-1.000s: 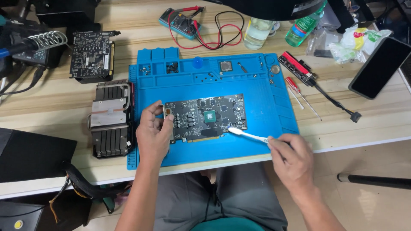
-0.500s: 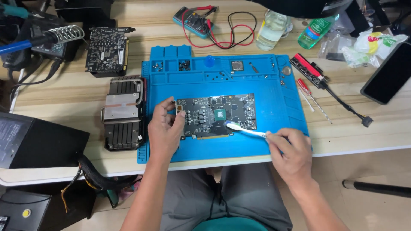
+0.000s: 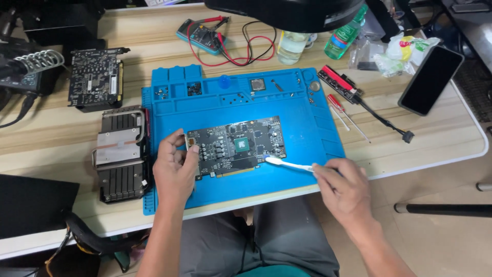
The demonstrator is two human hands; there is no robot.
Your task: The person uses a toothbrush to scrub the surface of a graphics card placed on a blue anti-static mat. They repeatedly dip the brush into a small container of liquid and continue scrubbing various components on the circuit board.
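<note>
The right hand (image 3: 342,191) pinched the handle of a white toothbrush (image 3: 288,163), its bristled head resting on the lower right edge of a bare graphics card board (image 3: 236,145). The left hand (image 3: 175,170) had its grip curled over the board's left end, steadying it. The board lay flat on a blue repair mat (image 3: 312,123) on the wooden bench (image 3: 51,133). A finned heatsink (image 3: 121,154) sat just left of the mat; farther off lay a multimeter (image 3: 201,35).

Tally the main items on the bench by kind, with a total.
Bare circuit board steadied by the left hand: 1
White brush in the right hand: 1
Blue mat: 1
Heatsink: 1
Second graphics card: 1
Multimeter: 1
Phone: 1
Total: 7
</note>
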